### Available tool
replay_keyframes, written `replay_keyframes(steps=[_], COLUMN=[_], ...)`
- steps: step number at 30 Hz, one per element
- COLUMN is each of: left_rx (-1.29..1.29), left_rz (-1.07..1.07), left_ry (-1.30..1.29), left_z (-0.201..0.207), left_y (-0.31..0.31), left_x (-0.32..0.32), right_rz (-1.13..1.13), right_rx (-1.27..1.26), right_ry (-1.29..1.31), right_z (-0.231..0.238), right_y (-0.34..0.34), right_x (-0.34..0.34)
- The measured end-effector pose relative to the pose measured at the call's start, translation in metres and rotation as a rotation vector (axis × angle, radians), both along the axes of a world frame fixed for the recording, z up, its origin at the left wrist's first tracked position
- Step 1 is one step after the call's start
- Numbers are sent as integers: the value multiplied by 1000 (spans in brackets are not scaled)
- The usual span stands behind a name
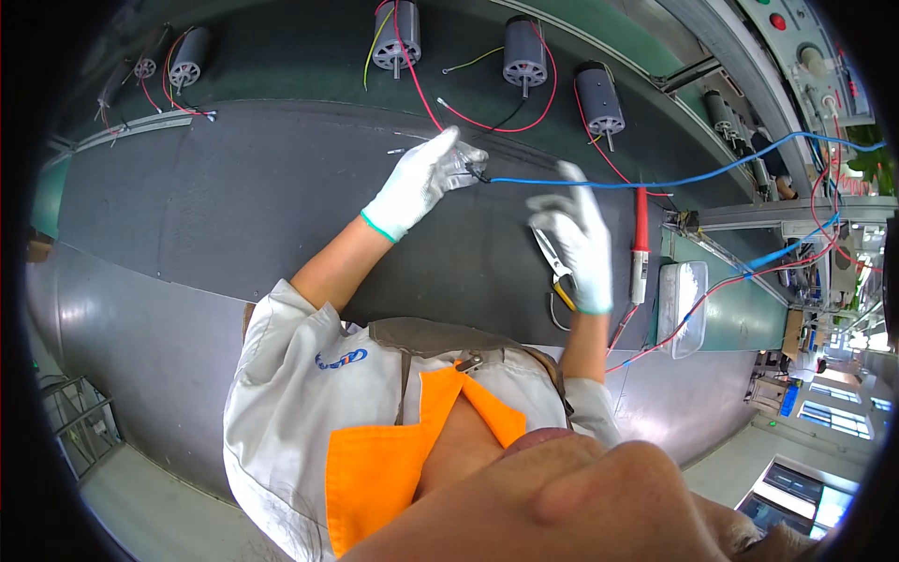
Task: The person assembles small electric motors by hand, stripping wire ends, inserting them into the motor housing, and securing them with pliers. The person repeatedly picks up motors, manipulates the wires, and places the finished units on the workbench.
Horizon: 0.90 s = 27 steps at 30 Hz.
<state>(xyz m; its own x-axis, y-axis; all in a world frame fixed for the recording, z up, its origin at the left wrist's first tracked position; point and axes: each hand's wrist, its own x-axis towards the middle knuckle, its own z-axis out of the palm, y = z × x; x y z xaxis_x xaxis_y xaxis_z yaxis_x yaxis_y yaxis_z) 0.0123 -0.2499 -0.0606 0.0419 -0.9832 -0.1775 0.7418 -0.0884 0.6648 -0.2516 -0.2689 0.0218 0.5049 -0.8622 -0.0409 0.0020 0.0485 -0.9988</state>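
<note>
My left hand (419,185), in a white glove with a green cuff, is closed on the black-tipped end of a blue cable (655,184). A red motor lead (419,80) runs down to the same fingers; whether they grip it too is hard to tell. My right hand (582,245), gloved alike, is open just below the cable, its fingers apart. Partly beside and beneath it lies a pair of pliers (563,284) with yellow on the handles. Above my left hand stands a grey motor (395,37) with a yellow-green wire.
Two more grey motors (524,54) (599,101) stand along the bench's far side, others at far left (190,58). Right of my right hand lies a red test probe (641,229), beside a clear plastic box (685,304). A control panel (807,58) with a red button is at upper right.
</note>
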Motion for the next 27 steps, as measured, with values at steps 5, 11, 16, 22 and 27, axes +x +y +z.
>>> replay_keyframes(steps=[5,11,16,22,27], left_rx=[-192,144,-410,-143,-407], left_rz=[526,1126,461,67,-507], left_ry=[-1381,-2214,-1993,-2221,-1308], left_z=[3,16,23,0,60], left_y=[17,79,11,-80,-11], left_x=[84,175,76,0,-28], right_rz=[130,-150,-408,-154,-101], right_rx=[-386,96,-1301,99,-27], right_ry=[-207,559,588,39,247], right_z=[0,-40,-93,-92,-59], right_y=[-21,-101,-219,-239,-174], right_x=[40,49,91,134,128])
